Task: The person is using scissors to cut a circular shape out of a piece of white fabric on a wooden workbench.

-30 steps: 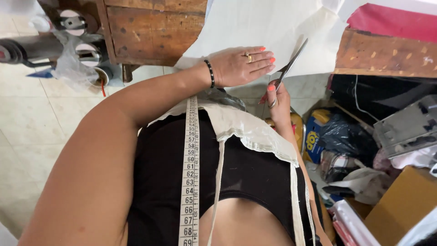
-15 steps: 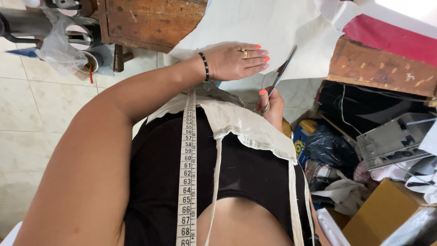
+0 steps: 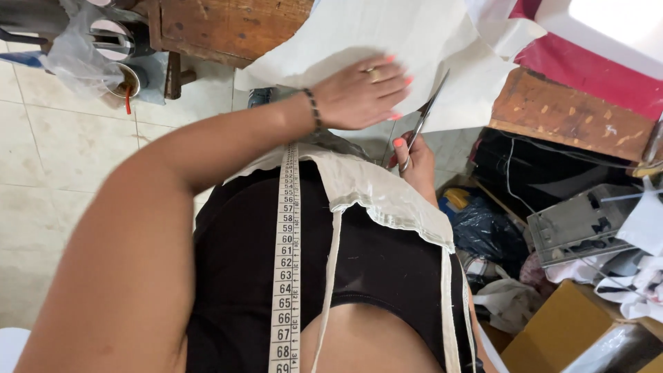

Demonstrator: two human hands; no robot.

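Observation:
My left hand (image 3: 362, 93) lies flat, fingers together, pressing on a sheet of white cloth (image 3: 359, 34) that hangs over a wooden table's edge. It wears a ring and a dark bead bracelet. My right hand (image 3: 414, 162) grips a pair of scissors (image 3: 427, 114) just below the cloth, blades pointing up into its lower edge beside my left fingertips. A white measuring tape (image 3: 286, 255) hangs down over my black top, next to a strip of pale cloth (image 3: 387, 197) draped across my chest.
The wooden table (image 3: 221, 31) stands at the top. A worn wooden plank (image 3: 573, 121) with red cloth behind it lies at the right. Bags, cloth scraps, a grey machine part (image 3: 580, 224) and a cardboard box (image 3: 566, 328) crowd the floor at right. Pale tiles (image 3: 62, 152) at left.
The view has shifted, so the table and cloth now sit higher and closer. My left hand stays pressed on the cloth, and the scissors remain at its edge.

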